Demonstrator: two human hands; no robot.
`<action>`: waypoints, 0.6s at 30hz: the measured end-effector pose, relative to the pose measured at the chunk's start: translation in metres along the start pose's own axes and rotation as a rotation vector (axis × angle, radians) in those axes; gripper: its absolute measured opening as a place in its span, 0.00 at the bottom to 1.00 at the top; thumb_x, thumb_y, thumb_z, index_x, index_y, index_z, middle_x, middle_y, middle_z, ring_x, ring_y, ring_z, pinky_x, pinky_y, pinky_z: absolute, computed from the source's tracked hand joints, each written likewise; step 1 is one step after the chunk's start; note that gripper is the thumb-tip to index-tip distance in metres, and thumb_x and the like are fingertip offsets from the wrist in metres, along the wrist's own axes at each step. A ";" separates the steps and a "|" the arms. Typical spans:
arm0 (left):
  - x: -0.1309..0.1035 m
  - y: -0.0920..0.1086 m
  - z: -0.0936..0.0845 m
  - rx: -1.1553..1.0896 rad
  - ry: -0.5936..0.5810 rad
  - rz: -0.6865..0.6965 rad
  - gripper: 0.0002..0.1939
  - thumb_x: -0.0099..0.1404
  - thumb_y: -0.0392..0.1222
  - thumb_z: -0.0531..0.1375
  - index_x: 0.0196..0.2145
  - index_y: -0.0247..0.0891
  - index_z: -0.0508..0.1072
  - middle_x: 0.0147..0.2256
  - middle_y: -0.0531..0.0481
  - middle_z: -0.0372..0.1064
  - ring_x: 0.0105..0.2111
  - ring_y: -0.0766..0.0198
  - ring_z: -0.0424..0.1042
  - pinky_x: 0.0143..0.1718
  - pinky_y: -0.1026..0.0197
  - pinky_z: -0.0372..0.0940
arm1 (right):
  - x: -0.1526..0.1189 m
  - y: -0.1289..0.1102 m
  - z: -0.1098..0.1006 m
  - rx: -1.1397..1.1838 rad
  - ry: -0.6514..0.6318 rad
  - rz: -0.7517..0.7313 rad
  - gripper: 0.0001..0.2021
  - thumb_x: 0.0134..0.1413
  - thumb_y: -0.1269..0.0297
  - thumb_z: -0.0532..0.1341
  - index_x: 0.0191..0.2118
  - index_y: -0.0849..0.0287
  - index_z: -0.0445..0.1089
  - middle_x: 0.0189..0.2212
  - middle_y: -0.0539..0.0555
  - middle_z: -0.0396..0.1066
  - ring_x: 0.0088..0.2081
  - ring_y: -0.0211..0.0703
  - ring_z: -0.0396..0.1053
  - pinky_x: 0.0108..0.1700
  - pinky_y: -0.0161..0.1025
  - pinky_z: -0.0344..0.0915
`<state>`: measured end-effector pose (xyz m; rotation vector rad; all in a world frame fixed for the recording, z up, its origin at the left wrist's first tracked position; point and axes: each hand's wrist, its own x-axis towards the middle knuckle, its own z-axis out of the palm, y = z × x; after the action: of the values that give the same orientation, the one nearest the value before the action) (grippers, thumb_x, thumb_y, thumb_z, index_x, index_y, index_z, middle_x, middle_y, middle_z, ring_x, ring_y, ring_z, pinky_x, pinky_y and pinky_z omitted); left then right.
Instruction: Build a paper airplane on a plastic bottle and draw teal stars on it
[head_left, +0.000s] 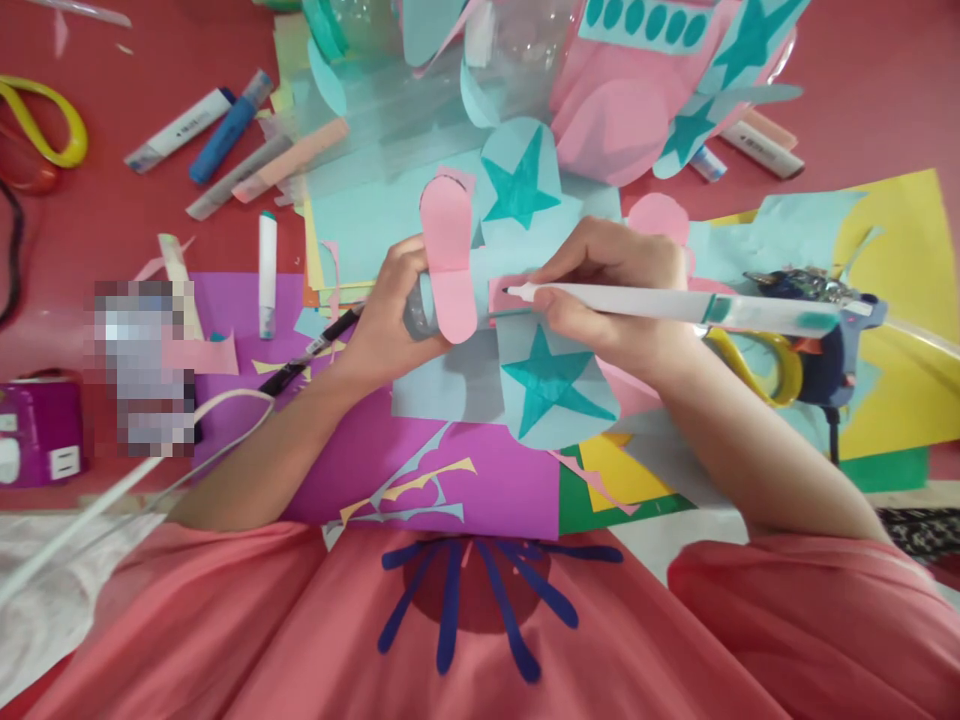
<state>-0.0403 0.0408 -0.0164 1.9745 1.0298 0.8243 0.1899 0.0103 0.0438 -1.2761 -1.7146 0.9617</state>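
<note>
A light-blue paper-covered tube (484, 265), shaped like a toy plane, lies crosswise before me. Its wings carry teal stars, one on the upper wing (525, 150) and one on the lower wing (555, 400). Across its left end sits a pink propeller-shaped strip (451, 270). My left hand (390, 315) is closed around that end, beside the propeller, with some fingers hidden. My right hand (619, 280) pinches a white marker (637, 300) with teal bands. The marker's dark tip is at a small pink paper patch (501, 296) on the tube.
A similar pink plane (622, 120) stands at the back. Several markers (232, 125) lie at left. To the right are a blue glue gun (832, 345) and yellow-handled scissors (780, 370). Paper scraps cover the purple sheet (510, 480); a cable (97, 495) runs at left.
</note>
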 end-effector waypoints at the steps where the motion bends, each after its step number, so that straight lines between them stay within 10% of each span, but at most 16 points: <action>1: 0.000 0.001 0.000 -0.008 -0.001 -0.013 0.36 0.51 0.64 0.68 0.52 0.47 0.65 0.57 0.44 0.62 0.60 0.43 0.59 0.63 0.41 0.54 | 0.000 0.000 0.001 -0.019 0.009 -0.003 0.10 0.53 0.55 0.62 0.28 0.54 0.68 0.24 0.51 0.70 0.29 0.43 0.69 0.28 0.41 0.69; 18: -0.003 0.004 0.000 -0.004 -0.011 0.023 0.33 0.56 0.59 0.67 0.54 0.45 0.63 0.58 0.44 0.62 0.60 0.47 0.62 0.61 0.45 0.57 | 0.001 -0.003 0.003 -0.045 -0.014 -0.117 0.06 0.53 0.65 0.61 0.26 0.53 0.67 0.21 0.48 0.74 0.24 0.40 0.71 0.25 0.39 0.66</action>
<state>-0.0399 0.0365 -0.0138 1.9889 0.9999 0.8262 0.1860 0.0102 0.0451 -1.1854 -1.8096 0.8701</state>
